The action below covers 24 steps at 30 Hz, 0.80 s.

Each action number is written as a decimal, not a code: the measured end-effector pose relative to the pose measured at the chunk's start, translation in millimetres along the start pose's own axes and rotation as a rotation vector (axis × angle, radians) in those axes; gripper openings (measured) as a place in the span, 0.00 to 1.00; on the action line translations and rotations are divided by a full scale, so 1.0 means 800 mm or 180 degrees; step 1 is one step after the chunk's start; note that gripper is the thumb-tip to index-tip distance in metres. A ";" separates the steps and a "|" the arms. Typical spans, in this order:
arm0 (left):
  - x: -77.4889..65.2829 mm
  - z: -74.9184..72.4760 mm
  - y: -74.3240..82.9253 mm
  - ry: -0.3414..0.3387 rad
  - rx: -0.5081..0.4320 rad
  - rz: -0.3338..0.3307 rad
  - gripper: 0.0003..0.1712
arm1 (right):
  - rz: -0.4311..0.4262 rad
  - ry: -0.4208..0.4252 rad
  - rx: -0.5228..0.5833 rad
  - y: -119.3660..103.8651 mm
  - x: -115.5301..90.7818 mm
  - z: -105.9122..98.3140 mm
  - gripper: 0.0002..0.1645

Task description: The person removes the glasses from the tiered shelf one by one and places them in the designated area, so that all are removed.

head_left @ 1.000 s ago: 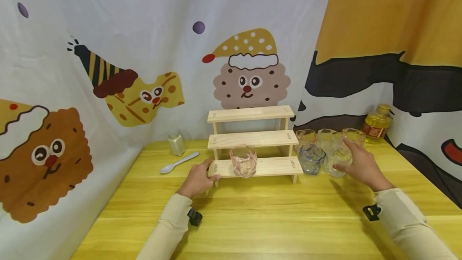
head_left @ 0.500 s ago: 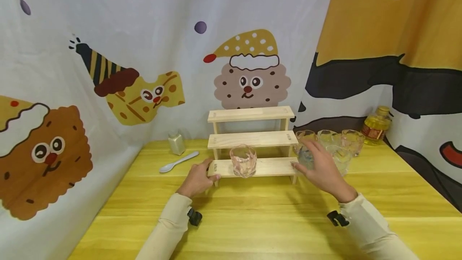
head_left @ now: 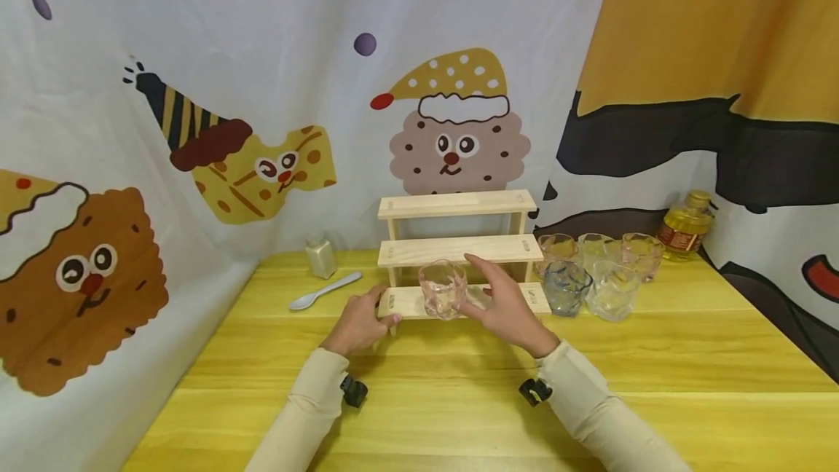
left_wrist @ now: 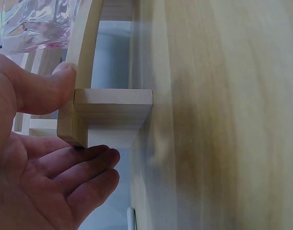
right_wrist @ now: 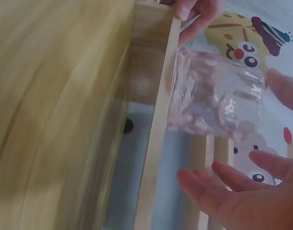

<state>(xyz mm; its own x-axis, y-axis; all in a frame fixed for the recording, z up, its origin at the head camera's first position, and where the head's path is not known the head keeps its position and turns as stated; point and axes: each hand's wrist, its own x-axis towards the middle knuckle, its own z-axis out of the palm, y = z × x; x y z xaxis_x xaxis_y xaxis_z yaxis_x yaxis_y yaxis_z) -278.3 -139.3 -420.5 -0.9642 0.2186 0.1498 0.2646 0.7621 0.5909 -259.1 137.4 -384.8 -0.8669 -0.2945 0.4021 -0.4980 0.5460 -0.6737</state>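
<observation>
A three-tier wooden step shelf (head_left: 459, 249) stands on the table, with a pinkish clear glass (head_left: 442, 288) upright on its lowest step. My left hand (head_left: 357, 323) grips the left end of that step; in the left wrist view the thumb (left_wrist: 46, 88) lies on the board's front edge and the fingers (left_wrist: 82, 167) are round at its end. Just right of the glass is my right hand (head_left: 507, 312), its thumb and fingers spread apart. The right wrist view shows these spread fingers (right_wrist: 218, 189) near the pinkish glass (right_wrist: 216, 93), with nothing held between them.
Right of the shelf stand several faceted glasses, among them a bluish-grey one (head_left: 566, 288) and a clear one (head_left: 612, 293). An oil bottle (head_left: 684, 228) is behind them. To the left are a white spoon (head_left: 324, 293) and a small jar (head_left: 320, 258). A printed curtain (head_left: 295, 57) hangs behind.
My right hand has moved left from the clear glass, past the bluish-grey one, to beside the pinkish glass. My left hand has stayed at the shelf's end.
</observation>
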 end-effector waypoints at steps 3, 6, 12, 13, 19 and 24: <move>0.001 0.000 0.000 0.0010 0.0001 -0.0004 0.38 | 0.0140 -0.0123 0.0210 -0.005 0.011 0.010 0.53; 0.001 0.000 -0.001 0.0026 0.0006 -0.0011 0.37 | 0.0257 -0.0221 0.0295 -0.009 0.021 0.018 0.54; 0.001 0.001 -0.001 0.0015 -0.0020 0.0016 0.37 | 0.0431 -0.0343 0.0484 -0.011 0.031 0.029 0.54; 0.001 0.001 -0.001 0.0011 -0.0024 0.0016 0.37 | 0.0455 -0.0349 0.0511 -0.010 0.032 0.030 0.54; 0.001 0.001 -0.002 0.0038 0.0001 0.0034 0.37 | 0.0506 -0.0315 0.0542 -0.010 0.034 0.034 0.52; 0.001 0.002 -0.002 0.0044 -0.0009 0.0050 0.37 | 0.0537 -0.0234 0.0561 -0.010 0.030 0.034 0.52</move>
<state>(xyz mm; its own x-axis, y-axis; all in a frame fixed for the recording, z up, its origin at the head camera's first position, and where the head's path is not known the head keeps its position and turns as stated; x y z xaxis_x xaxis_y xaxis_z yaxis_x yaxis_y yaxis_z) -279.8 -139.5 -422.9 -0.9601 0.2221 0.1700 0.2797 0.7570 0.5905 -276.8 104.9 -386.6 -0.9341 -0.2706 0.2329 -0.3365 0.4489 -0.8278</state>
